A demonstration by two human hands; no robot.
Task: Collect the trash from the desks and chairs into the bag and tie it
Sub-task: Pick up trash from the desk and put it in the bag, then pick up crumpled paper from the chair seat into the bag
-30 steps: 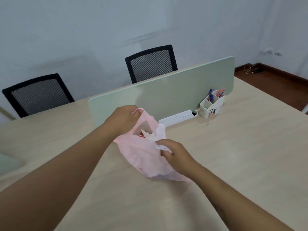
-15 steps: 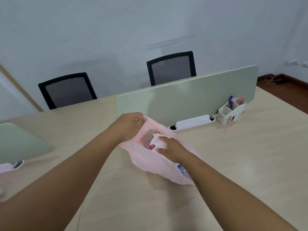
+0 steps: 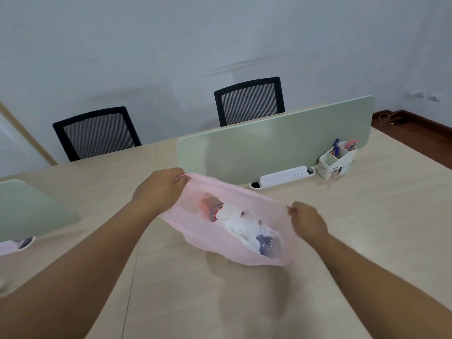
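Note:
A thin pink plastic bag (image 3: 208, 238) hangs stretched between my hands just above the wooden desk (image 3: 367, 228). My left hand (image 3: 161, 189) pinches the bag's rim at its far left corner. My right hand (image 3: 308, 222) pinches the rim at the right. Through the plastic I see crumpled white paper (image 3: 238, 222), a red wrapper (image 3: 210, 207) and a dark bluish piece (image 3: 267, 243).
A pale green divider panel (image 3: 281, 145) crosses the desk behind the bag, with a white power strip (image 3: 285, 176) and a white pen holder (image 3: 336, 162) at its foot. Two black mesh chairs (image 3: 249, 101) (image 3: 96, 133) stand beyond. Another green panel (image 3: 29, 209) sits at left.
My right hand came out of the bag, where it had pushed white paper in, and took hold of the rim. Both hands have pulled the bag's mouth wide apart.

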